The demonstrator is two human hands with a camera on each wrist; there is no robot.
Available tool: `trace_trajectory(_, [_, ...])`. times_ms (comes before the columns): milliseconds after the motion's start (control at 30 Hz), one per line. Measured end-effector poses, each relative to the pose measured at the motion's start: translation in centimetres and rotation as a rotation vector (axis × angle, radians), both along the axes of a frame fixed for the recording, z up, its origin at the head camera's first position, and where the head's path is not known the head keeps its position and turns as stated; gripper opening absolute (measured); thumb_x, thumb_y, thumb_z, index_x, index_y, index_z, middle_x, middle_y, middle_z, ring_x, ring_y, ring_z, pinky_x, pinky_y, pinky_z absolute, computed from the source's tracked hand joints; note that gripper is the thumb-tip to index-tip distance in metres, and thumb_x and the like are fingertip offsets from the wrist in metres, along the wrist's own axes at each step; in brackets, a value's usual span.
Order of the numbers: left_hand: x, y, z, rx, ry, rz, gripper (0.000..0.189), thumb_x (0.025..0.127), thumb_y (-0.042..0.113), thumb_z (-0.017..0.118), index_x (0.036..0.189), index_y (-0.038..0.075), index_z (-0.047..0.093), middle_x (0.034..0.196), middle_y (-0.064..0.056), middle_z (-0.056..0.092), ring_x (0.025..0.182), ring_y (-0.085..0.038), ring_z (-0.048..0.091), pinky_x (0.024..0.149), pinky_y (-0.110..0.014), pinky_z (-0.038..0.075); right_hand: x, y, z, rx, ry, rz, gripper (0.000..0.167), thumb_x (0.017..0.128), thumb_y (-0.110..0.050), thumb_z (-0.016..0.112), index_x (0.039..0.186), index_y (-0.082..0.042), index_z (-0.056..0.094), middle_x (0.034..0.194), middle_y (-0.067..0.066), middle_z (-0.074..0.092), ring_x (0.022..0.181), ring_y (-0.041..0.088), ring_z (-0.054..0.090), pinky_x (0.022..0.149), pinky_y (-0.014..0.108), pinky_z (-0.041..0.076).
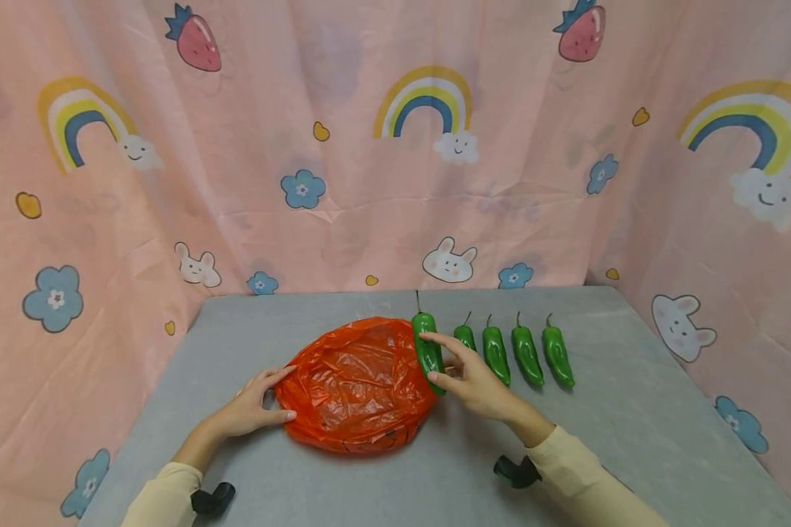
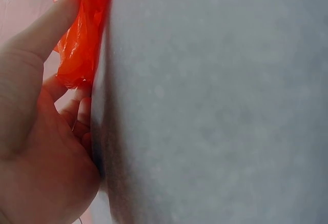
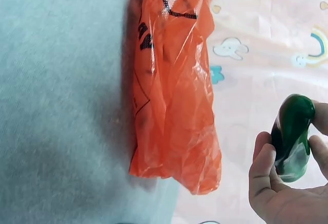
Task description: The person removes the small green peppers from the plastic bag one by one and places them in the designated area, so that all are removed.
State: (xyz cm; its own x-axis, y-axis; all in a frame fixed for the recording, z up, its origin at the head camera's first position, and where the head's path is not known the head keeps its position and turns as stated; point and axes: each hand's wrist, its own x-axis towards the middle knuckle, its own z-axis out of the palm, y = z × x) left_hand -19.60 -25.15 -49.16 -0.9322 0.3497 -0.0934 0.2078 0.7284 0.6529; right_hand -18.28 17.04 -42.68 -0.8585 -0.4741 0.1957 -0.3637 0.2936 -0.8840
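Observation:
An orange-red plastic bag (image 1: 359, 384) lies spread with its mouth facing up. At its left side my left hand (image 1: 257, 405) rests with thumb and index finger apart, touching the rim. In the left wrist view, the thumb (image 2: 56, 21) lies along the plastic and the other fingers are partly hidden behind it. My right hand (image 1: 474, 380) grips a glossy green chili pepper (image 1: 426, 340), stem up, at the bag's right rim. In the right wrist view, fingertips and thumb hold this pepper (image 3: 294, 137) beside the bag (image 3: 177, 90).
Several more green chili peppers (image 1: 526, 355) stand in a row right of the bag, one partly behind my right hand. The grey tabletop (image 1: 633, 410) is bordered by a pink patterned curtain (image 1: 369, 241) at the back and sides. Dark wrist devices (image 1: 517, 472) sit below both wrists.

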Motion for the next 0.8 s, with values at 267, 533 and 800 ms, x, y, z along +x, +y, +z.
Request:
trace_trajectory(267, [0.0,-0.1,-0.1,0.006,0.004,-0.005,0.087,0.085,0.045,0.079,0.157,0.020,0.038,0.149,-0.017,0.043,0.138,-0.044,0.038,0.107,-0.075,0.025,0.1,1.0,-0.1,0.004,0.023,-0.044,0.070,0.089,-0.001,0.074,0.151,-0.012,0.043,0.148,0.025,0.045,0.103,0.029,0.065,0.072,0.029,0.052])
trace_trajectory(533, [0.1,0.0,0.0,0.007,-0.012,0.000,0.088,0.085,0.044,0.079,0.158,0.021,0.037,0.150,-0.017,0.042,0.138,-0.045,0.037,0.106,-0.075,0.026,0.1,2.2,-0.4,0.011,0.062,-0.067,0.070,0.087,0.006,0.072,0.150,-0.009,0.045,0.153,0.026,0.042,0.118,0.045,0.062,0.089,0.043,0.056])
trace_trajectory(800, [0.0,-0.1,-0.1,0.009,-0.002,-0.002,0.087,0.084,0.044,0.079,0.157,0.020,0.038,0.149,-0.017,0.043,0.138,-0.044,0.037,0.106,-0.075,0.027,0.3,3.8,-0.1,0.021,0.056,-0.096,0.067,0.092,-0.002,0.069,0.152,-0.010,0.041,0.157,0.025,0.035,0.124,0.048,0.055,0.096,0.059,0.051])
